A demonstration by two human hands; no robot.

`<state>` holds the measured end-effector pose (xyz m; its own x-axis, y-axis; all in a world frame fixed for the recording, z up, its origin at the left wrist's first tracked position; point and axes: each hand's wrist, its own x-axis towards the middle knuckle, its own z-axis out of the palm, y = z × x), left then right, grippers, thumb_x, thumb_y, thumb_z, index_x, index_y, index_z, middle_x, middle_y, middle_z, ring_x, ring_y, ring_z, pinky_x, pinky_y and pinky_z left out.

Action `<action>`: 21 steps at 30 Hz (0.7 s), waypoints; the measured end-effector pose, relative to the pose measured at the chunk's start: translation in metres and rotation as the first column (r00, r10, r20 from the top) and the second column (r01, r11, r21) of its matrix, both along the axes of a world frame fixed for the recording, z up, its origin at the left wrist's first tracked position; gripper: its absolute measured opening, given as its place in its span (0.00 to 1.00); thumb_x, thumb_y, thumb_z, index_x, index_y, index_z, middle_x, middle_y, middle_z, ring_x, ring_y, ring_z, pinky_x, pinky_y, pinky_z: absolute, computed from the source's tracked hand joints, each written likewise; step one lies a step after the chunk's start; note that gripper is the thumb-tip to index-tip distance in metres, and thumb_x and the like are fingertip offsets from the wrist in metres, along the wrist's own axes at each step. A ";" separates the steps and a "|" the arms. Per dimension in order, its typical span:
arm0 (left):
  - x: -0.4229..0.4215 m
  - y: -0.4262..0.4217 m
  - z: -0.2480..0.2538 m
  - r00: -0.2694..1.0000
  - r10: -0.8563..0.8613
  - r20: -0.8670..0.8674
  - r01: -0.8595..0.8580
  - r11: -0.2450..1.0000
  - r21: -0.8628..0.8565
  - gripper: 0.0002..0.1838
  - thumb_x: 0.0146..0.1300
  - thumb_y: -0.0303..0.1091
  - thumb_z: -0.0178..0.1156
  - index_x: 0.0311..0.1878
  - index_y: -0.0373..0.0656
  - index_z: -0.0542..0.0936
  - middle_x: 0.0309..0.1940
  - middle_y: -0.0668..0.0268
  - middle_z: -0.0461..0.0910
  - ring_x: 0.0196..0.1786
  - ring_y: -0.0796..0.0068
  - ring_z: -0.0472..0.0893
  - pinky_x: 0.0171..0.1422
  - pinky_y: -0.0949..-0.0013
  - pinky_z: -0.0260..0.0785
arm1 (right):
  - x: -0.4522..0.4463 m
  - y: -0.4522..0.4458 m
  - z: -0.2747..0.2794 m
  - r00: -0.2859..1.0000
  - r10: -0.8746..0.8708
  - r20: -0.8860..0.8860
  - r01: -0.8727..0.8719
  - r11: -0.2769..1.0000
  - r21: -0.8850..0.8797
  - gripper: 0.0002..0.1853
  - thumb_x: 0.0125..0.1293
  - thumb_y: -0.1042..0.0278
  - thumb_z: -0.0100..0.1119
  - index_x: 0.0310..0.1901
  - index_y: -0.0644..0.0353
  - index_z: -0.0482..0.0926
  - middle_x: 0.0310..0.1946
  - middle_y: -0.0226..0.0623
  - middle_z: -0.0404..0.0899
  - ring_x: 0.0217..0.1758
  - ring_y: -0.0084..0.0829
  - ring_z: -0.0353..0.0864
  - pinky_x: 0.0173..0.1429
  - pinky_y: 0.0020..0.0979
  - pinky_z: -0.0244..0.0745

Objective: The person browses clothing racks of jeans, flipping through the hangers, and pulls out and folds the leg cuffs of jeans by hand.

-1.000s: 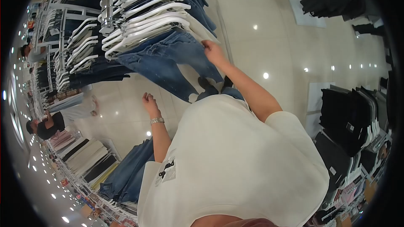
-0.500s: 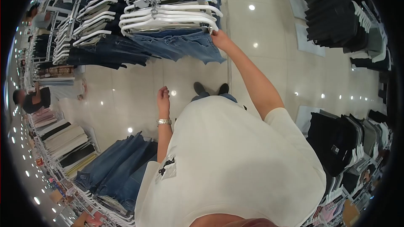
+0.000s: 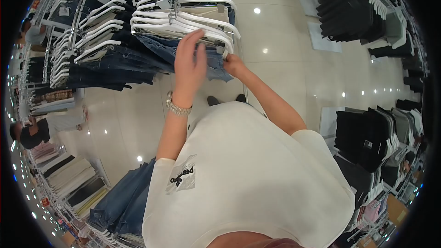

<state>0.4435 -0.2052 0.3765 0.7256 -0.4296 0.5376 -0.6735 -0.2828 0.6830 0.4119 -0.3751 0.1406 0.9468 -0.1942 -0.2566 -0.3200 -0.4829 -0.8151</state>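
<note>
Stretching left to right, blue jeans [image 3: 215,68] meet the right hand [image 3: 235,66].

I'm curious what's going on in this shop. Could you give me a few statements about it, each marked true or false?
1. The right hand holds the side edge of some blue jeans. True.
2. The left hand hangs down beside the leg. False: it is raised in front of the white hangers.
3. A metal watchband circles the left wrist. True.
4. The person's shirt is black. False: the shirt is white.
5. The floor reflects small spots of light. True.
</note>
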 end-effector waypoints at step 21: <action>0.046 -0.062 -0.013 0.912 -0.258 0.319 0.127 0.917 0.378 0.09 0.63 0.37 0.65 0.42 0.45 0.82 0.38 0.66 0.80 0.48 0.63 0.78 0.61 0.56 0.65 | 0.020 -0.052 0.011 0.954 -0.260 0.148 0.223 0.948 0.228 0.21 0.67 0.64 0.58 0.59 0.64 0.77 0.51 0.46 0.84 0.58 0.39 0.81 0.63 0.35 0.73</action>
<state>0.4891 -0.2674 0.3636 0.3973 -0.7448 0.5362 -0.9166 -0.2937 0.2712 0.4314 -0.4275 0.1520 0.9114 -0.3826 -0.1515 -0.2507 -0.2241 -0.9418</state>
